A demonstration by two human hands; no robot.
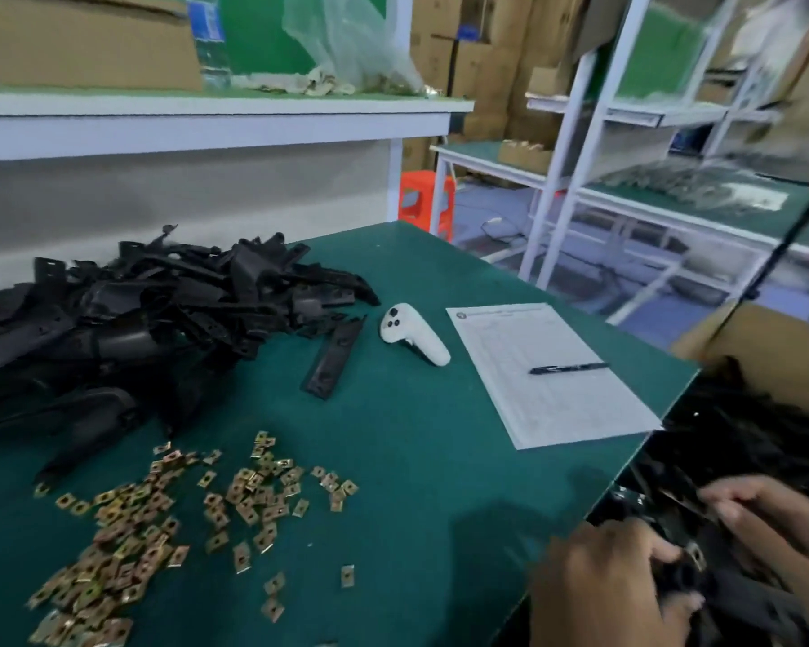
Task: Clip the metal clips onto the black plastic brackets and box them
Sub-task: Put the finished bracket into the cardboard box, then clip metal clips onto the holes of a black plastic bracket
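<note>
A heap of black plastic brackets (127, 315) lies at the left of the green table (416, 459), with one loose bracket (332, 357) beside it. Several brass-coloured metal clips (160, 516) are scattered at the near left. At the bottom right, past the table edge, my left hand (603, 581) and my right hand (776, 520) both grip a black bracket (673, 539) with a metal clip (696, 555) on it. They hold it over a cardboard box (767, 338) filled with black brackets.
A white handheld controller (412, 336) and a printed sheet (547, 380) with a black pen (568, 368) on it lie at the table's right. A white shelf (206, 119) holding a cardboard box, bottle and plastic bag runs behind. White racks stand at the right.
</note>
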